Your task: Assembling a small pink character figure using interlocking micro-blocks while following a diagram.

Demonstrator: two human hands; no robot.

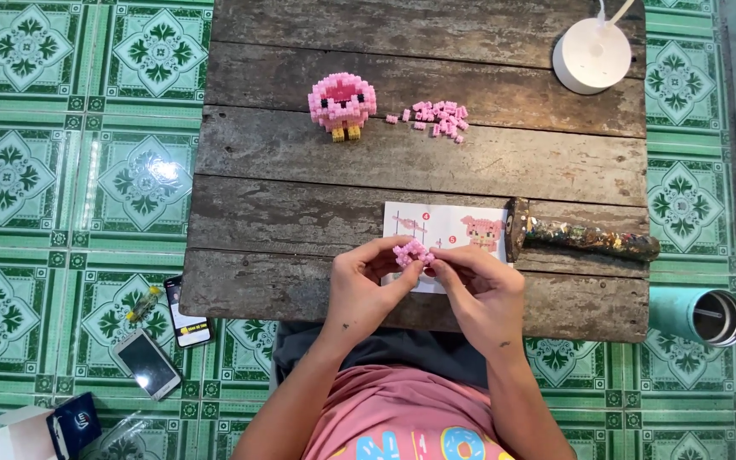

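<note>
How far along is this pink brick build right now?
One pink brick figure stands finished on the wooden table. The left hand and right hand press together a small pink cluster over the instruction sheet. A pile of loose pink bricks remains unused.

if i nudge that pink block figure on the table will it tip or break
The pink block figure probably tips easily: wide round body on two small yellow feet. Likely light, and built of tiny blocks like the loose pink pile, so pieces may pop off.

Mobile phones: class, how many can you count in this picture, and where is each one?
2. Both lie on the green tiled floor left of the wooden table: a dark-screened phone by the table's corner and a silver phone just below it. None hidden, apparently.
</note>
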